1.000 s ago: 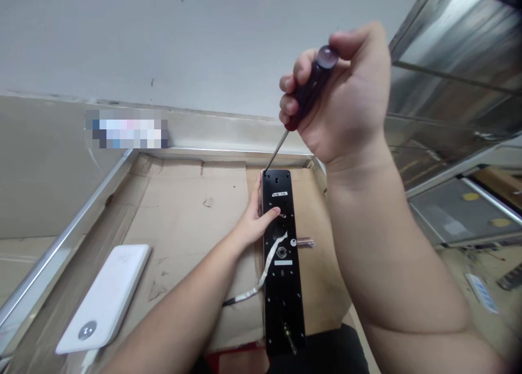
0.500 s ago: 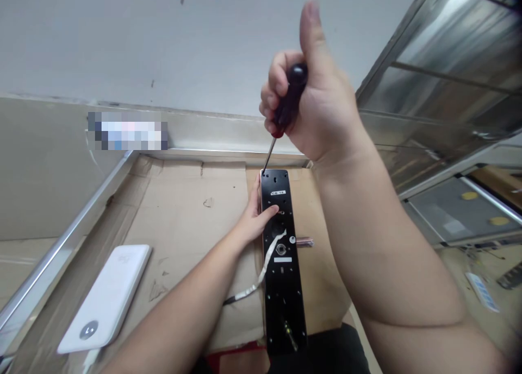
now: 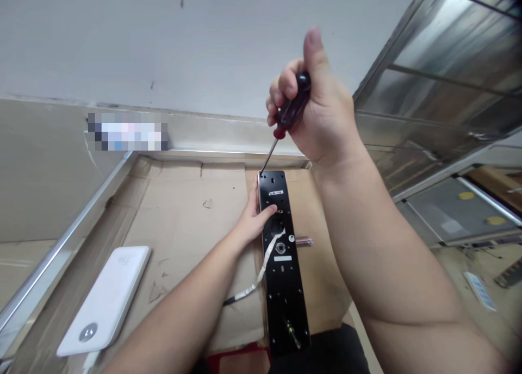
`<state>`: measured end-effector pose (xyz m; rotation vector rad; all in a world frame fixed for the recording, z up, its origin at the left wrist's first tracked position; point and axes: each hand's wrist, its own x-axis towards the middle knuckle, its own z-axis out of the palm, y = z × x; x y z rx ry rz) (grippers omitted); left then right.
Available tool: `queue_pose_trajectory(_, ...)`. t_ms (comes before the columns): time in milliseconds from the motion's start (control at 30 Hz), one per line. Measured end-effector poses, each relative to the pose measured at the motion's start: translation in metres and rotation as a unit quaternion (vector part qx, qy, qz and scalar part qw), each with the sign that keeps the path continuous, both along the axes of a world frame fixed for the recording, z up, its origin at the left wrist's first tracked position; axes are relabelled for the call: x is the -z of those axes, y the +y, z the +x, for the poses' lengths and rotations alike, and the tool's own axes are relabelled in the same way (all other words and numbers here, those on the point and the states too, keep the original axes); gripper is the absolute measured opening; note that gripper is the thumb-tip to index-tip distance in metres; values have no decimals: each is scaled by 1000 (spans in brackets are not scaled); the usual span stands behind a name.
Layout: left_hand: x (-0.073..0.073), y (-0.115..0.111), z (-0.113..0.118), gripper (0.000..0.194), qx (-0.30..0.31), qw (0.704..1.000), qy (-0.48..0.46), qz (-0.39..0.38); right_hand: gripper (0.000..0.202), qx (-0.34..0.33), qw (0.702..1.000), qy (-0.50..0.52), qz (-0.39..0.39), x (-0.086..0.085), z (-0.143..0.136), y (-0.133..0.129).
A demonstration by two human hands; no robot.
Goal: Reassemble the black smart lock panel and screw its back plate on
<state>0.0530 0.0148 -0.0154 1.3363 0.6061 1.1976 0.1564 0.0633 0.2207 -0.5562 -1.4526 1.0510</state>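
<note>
A long black panel with small holes, white labels and a white-wrapped cable lies lengthwise before me. My left hand grips its left edge near the far end, thumb across the top face, fingers partly hidden down the side. Fingers wrapped round the dark handle, my right hand holds a screwdriver above the panel, thumb pointing up. The thin shaft slants down to the panel's far left corner, where its tip appears to touch. A metallic rod sticks out on the panel's right side.
Brown cardboard covers the table, bounded by a metal rim on the left. A white power bank with a cable rests at the near left. A wall rises behind; metal-faced cabinets stand at right.
My right hand and the screwdriver have come slightly lower, and the thumb has dropped with them. The panel's far end has shifted a little left. My left hand keeps its grip.
</note>
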Motion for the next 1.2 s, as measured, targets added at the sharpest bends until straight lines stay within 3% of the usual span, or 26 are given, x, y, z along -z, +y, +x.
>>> queue_pose_trajectory(133,1,2,0,100,3,1000,-8,-13,65,34,998,0,-56,4,-7,-4)
queue_pose_trajectory(367,0,0,-1,100,10,1000,0,-4,59,175,977,98,73,18,-17,-5)
queue_pose_trajectory(500,-3,-2,0,100,20,1000,2,16,58,150,987,32,42,14,-8,1)
queue_pose_trajectory(600,-3,-3,0,99,24,999,-6,22,59,118,992,37,31,8,-7,-2)
queue_pose_trajectory(900,-7,-9,-1,97,29,999,-18,26,42,220,970,27,104,4,-16,-24)
queue_pose_trajectory(1100,-4,-7,0,96,27,999,-18,35,53,135,986,51,80,-2,-24,-26)
queue_pose_trajectory(1200,-2,-7,0,98,37,999,-20,28,43,155,977,107,103,-3,-35,-33)
